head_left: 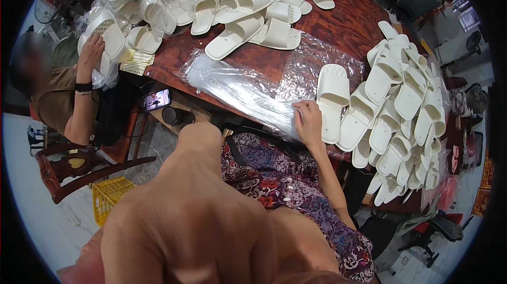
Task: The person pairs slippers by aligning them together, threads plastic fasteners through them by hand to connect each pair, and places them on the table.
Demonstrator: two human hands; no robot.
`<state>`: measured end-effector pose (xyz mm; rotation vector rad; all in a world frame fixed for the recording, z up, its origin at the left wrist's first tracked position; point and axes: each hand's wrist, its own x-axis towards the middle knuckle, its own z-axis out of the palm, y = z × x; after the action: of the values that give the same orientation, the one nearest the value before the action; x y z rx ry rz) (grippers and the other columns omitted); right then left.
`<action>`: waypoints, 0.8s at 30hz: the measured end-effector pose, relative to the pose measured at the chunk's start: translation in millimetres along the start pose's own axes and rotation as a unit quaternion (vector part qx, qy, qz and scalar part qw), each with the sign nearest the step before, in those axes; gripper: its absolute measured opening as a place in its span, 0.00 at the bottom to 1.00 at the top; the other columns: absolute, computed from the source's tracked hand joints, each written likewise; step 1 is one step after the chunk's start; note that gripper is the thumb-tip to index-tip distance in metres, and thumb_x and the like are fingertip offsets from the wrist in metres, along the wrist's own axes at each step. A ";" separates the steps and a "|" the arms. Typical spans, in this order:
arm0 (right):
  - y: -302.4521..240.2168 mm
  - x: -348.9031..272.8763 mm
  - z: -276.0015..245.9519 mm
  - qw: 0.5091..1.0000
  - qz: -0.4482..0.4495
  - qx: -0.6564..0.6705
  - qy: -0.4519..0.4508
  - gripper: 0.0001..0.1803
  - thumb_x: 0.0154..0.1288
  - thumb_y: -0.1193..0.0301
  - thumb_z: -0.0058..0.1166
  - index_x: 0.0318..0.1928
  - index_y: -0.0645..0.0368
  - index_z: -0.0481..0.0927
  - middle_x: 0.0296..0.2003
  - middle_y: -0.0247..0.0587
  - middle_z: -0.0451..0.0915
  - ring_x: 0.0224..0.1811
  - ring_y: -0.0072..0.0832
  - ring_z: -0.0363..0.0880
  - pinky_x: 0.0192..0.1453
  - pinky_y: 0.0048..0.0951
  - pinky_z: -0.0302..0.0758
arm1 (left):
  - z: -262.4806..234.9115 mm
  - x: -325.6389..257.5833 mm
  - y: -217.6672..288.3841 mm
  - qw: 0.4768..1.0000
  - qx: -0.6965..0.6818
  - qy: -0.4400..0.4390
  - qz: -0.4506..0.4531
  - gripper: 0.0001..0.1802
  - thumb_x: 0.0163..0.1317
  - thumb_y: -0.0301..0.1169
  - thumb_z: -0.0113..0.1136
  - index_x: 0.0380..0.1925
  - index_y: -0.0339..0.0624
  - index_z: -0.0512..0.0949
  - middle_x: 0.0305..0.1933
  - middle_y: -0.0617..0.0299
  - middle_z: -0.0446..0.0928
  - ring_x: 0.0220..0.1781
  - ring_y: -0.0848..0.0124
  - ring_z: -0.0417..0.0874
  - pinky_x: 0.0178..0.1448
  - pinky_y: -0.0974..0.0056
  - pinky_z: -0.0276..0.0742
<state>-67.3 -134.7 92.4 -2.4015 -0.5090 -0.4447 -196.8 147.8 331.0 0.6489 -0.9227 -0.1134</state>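
Note:
My left hand (193, 226) is raised very close to the camera, its back and bent knuckles filling the lower left; the fingertips are out of sight. At the table's near edge, my right hand (309, 121) rests with fingers apart on a stack of clear plastic bags (237, 91). Just right of it lies a pair of white slippers (331, 120), one overlapping the other. A big heap of loose white slippers (401, 94) spreads along the table's right side.
More white slippers (237, 33), some bagged, cover the far left of the reddish table (174, 51). A co-worker (68, 94) sits left, one hand on a slipper. Below the table edge are a lit phone (157, 100), a wooden chair (90, 170) and a yellow crate (111, 194).

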 end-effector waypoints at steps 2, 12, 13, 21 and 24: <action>-2.0 0.8 1.5 1.000 -0.002 0.001 -0.006 0.09 0.61 0.78 0.60 0.43 0.59 0.83 0.42 0.44 0.78 0.48 0.43 0.76 0.51 0.42 0.72 | 2.8 17.1 11.7 1.000 -0.022 -0.013 0.014 0.15 0.76 0.38 0.50 0.44 0.40 0.83 0.24 0.59 0.78 0.18 0.71 0.74 0.26 0.65 0.70; -7.6 22.1 4.6 0.999 0.025 0.027 -0.018 0.09 0.62 0.78 0.59 0.43 0.60 0.83 0.42 0.46 0.78 0.46 0.45 0.77 0.51 0.43 0.72 | -46.1 96.4 -42.6 0.984 -0.143 -0.084 0.065 0.16 0.77 0.38 0.49 0.45 0.42 0.84 0.20 0.58 0.77 0.15 0.72 0.72 0.24 0.68 0.68; -13.7 28.7 7.0 0.999 0.021 0.042 -0.018 0.09 0.62 0.79 0.59 0.43 0.61 0.83 0.41 0.46 0.78 0.46 0.45 0.77 0.51 0.43 0.72 | -35.0 77.3 -11.7 0.984 -0.138 -0.085 0.067 0.16 0.77 0.39 0.49 0.45 0.42 0.84 0.20 0.58 0.77 0.15 0.72 0.72 0.24 0.68 0.68; -16.4 75.7 22.6 0.996 0.028 0.070 -0.039 0.08 0.63 0.78 0.58 0.43 0.61 0.82 0.41 0.45 0.79 0.45 0.44 0.78 0.50 0.42 0.73 | -80.2 100.6 -4.0 0.978 -0.150 -0.076 0.125 0.18 0.74 0.43 0.56 0.29 0.43 0.78 0.12 0.63 0.67 0.11 0.72 0.64 0.20 0.67 0.62; -14.2 97.8 22.8 0.996 0.002 0.079 -0.032 0.07 0.64 0.77 0.58 0.43 0.60 0.82 0.40 0.45 0.79 0.43 0.44 0.79 0.49 0.41 0.74 | -98.7 82.7 -19.5 0.992 0.044 0.083 0.082 0.22 0.67 0.39 0.62 0.16 0.39 0.77 0.08 0.66 0.63 0.10 0.73 0.63 0.18 0.65 0.61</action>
<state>15.2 -85.6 125.0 -2.2693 -0.5472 -0.3156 -66.7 148.9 335.8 0.6514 -0.8200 0.1276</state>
